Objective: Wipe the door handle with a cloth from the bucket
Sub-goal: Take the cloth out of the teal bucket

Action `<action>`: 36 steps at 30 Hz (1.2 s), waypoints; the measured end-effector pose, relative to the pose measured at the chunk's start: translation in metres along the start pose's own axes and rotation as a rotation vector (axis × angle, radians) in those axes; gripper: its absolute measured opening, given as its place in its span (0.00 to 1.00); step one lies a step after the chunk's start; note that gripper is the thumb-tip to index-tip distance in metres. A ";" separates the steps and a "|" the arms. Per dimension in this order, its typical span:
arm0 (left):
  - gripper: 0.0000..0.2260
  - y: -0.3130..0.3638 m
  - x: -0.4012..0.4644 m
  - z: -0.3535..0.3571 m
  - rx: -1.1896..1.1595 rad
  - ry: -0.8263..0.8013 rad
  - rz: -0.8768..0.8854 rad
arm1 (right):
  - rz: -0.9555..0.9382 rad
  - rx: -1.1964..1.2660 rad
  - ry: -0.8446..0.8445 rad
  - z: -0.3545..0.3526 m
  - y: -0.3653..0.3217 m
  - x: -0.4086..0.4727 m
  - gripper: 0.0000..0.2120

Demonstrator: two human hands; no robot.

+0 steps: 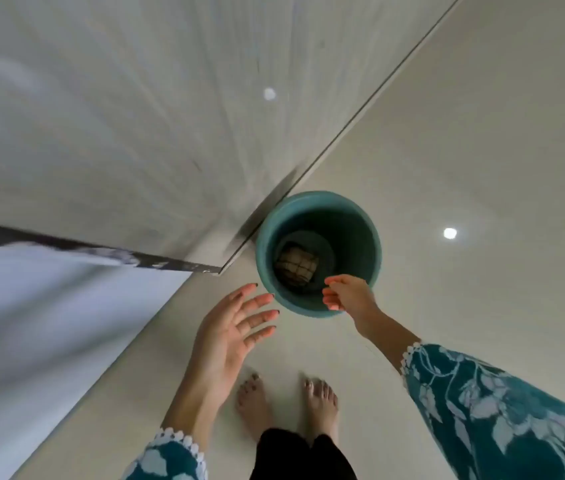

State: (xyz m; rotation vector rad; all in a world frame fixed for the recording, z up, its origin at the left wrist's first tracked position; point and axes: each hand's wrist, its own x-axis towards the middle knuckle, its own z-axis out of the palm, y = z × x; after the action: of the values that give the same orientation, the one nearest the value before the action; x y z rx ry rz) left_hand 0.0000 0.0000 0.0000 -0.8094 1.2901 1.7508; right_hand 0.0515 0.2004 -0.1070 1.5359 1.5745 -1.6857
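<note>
A teal bucket point(367, 244) stands on the pale floor beside the bottom corner of a light door point(118, 133). A checked cloth point(297, 265) lies folded at the bucket's bottom. My right hand point(346, 294) hovers over the bucket's near rim, fingers curled downward and apart, holding nothing. My left hand point(236, 327) is spread open, palm up, just left of the bucket and not touching it. No door handle is in view.
The door's lower edge point(170, 265) juts out to the left of the bucket. My bare feet point(288, 407) stand on the glossy tiled floor point(464, 150) below the hands. A pale wall or panel point(31, 323) fills the lower left.
</note>
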 end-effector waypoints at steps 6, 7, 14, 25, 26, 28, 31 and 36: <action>0.16 -0.026 0.123 -0.026 0.115 -0.052 0.069 | -0.041 -0.412 0.046 0.060 0.022 0.149 0.17; 0.16 -0.028 0.134 -0.030 0.117 -0.060 0.073 | -0.014 -0.431 0.015 0.068 0.025 0.169 0.17; 0.14 -0.037 0.168 -0.049 0.114 -0.069 0.078 | 0.131 -0.069 -0.153 0.095 0.041 0.215 0.21; 0.09 0.013 0.058 -0.021 0.095 -0.022 0.085 | -0.035 0.019 0.062 0.034 -0.002 0.058 0.06; 0.09 0.022 0.038 -0.015 0.103 -0.030 0.096 | -0.079 0.037 0.058 0.024 -0.016 0.024 0.05; 0.10 0.040 -0.001 -0.005 0.133 -0.042 0.122 | -0.150 0.087 0.015 0.005 -0.046 -0.047 0.05; 0.09 0.065 -0.066 0.009 0.171 0.003 0.170 | -0.267 0.126 -0.134 -0.019 -0.087 -0.152 0.06; 0.21 0.100 -0.187 0.018 0.200 0.039 0.257 | -0.465 0.094 -0.473 -0.039 -0.145 -0.312 0.12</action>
State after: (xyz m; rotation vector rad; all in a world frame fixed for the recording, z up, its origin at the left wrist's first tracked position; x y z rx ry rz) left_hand 0.0007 -0.0411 0.2085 -0.5861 1.6250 1.7722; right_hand 0.0542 0.1586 0.2365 0.7409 1.6781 -2.1906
